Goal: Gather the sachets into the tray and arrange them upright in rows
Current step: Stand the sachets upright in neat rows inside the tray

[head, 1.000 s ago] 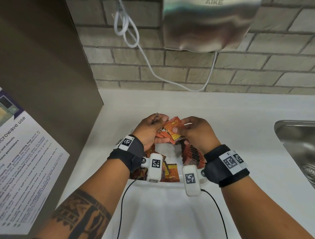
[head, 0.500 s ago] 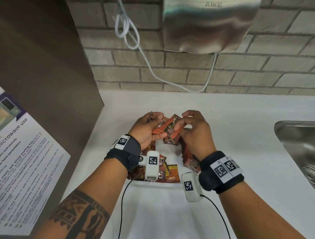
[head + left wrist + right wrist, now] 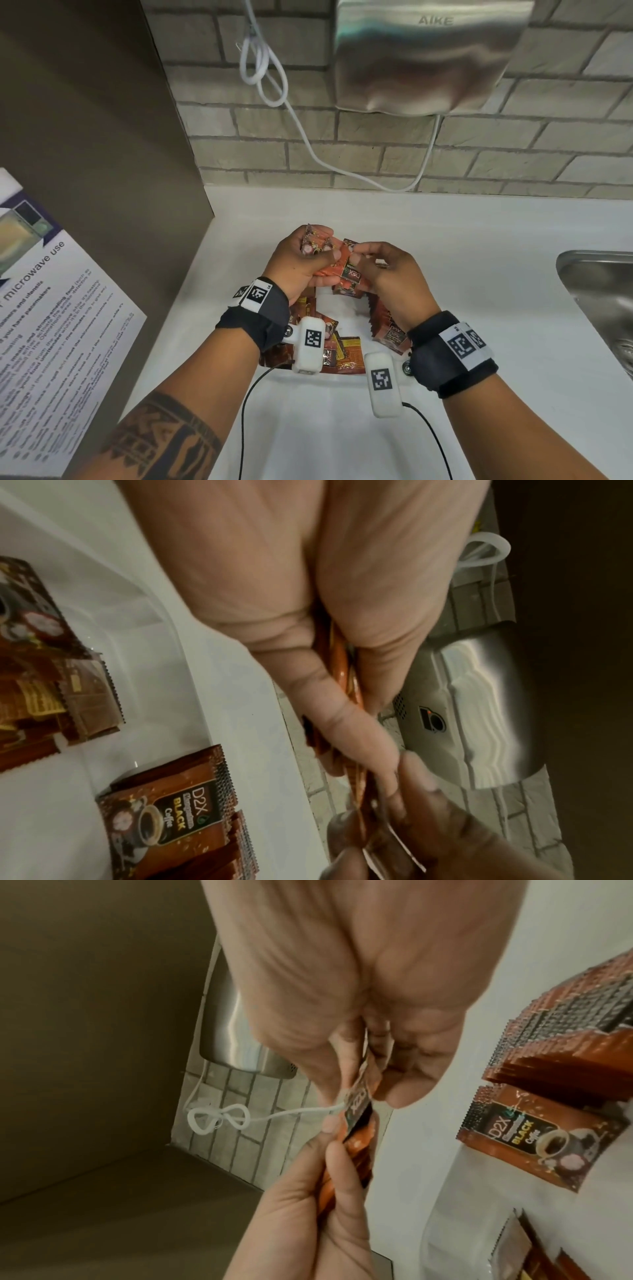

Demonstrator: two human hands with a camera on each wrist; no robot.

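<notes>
Above the white tray [image 3: 322, 301] my left hand [image 3: 305, 260] grips a small stack of orange-brown coffee sachets [image 3: 317, 245]. My right hand [image 3: 383, 270] pinches one sachet [image 3: 351, 270] by its edge, right against that stack. In the left wrist view the held sachets [image 3: 342, 674] show edge-on between the fingers. The right wrist view shows the pinched sachet [image 3: 359, 1104] between thumb and fingers. A row of sachets [image 3: 387, 325] stands upright on the tray's right side, also seen as a row of sachets [image 3: 561, 1031]. Loose sachets [image 3: 346, 353] lie flat at the tray's near left.
A steel sink [image 3: 603, 308] is set into the white counter [image 3: 479, 260] at the right. A brown panel [image 3: 85, 171] with a microwave notice [image 3: 51, 325] walls the left. A steel hand dryer [image 3: 428, 58] and its white cable [image 3: 267, 68] hang on the brick wall.
Both hands rose a little and drew closer to the far end of the tray. The right hand turned its sachet from flat to edge-on against the left hand's stack.
</notes>
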